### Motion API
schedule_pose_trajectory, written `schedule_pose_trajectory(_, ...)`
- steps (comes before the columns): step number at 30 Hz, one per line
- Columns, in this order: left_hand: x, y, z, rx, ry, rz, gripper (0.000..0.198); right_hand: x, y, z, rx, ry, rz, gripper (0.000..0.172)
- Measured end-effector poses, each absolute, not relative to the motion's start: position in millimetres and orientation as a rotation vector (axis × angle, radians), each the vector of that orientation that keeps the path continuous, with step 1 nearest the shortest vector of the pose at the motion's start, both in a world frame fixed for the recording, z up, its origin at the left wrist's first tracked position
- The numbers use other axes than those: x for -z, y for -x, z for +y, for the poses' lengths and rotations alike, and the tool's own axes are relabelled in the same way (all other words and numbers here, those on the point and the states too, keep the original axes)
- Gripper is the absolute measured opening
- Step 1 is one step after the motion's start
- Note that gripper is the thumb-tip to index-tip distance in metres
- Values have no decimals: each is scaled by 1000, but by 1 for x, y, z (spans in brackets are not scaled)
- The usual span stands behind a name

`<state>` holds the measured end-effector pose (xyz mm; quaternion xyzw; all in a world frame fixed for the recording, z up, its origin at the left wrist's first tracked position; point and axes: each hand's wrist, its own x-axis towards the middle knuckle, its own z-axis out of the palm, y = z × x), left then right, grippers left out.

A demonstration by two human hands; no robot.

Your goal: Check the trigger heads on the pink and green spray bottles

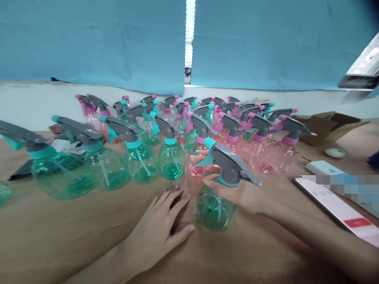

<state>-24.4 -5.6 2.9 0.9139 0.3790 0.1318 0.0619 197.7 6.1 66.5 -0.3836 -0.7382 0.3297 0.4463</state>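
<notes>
My right hand grips a green spray bottle around its neck, just under the grey and teal trigger head. The bottle leans a little, and I cannot tell whether its base touches the table. My left hand lies on the table with its fingers apart, to the left of that bottle and holding nothing. Beyond it stands a green spray bottle with a teal collar. Several more green bottles line up to the left, while pink bottles with pink collars stand to the right.
More spray bottles crowd the back of the wooden table. On the right lie a phone, a white box, a white mouse and an open cardboard box. Blue curtains hang behind.
</notes>
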Motion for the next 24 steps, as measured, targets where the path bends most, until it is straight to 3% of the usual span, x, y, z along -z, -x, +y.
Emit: schedule_pose_trajectory(24, -2, 24, -7, -398, -2759, 1147, 55, -58, -200, 10, -774, 987, -1883, 11)
